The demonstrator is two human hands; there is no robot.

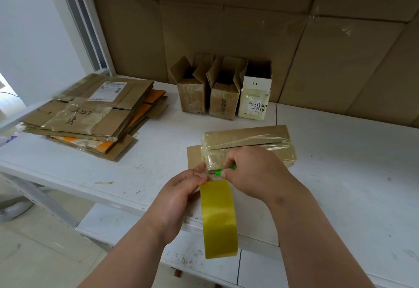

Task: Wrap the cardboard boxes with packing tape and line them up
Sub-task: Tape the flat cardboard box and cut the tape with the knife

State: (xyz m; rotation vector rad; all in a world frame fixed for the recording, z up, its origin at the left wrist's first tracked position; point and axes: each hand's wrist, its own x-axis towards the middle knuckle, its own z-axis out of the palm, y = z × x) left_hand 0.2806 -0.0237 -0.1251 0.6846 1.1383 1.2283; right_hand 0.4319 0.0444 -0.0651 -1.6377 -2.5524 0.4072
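A tape-wrapped cardboard box (249, 145) lies on its side on the white table (340, 174), one flap flat on the table at its left. My left hand (181, 194) holds the yellow packing tape roll (218, 217), which hangs just below the box's near left corner. My right hand (254, 170) grips a small green cutter (224, 171) at the tape stretched between roll and box. Three upright boxes (223, 93) stand side by side at the back, tops open; two are brown, the right one white.
A pile of flattened cardboard boxes (90, 115) lies at the table's left. Large cardboard sheets (249, 27) cover the back wall. The table's front edge runs diagonally under my forearms, with floor at lower left.
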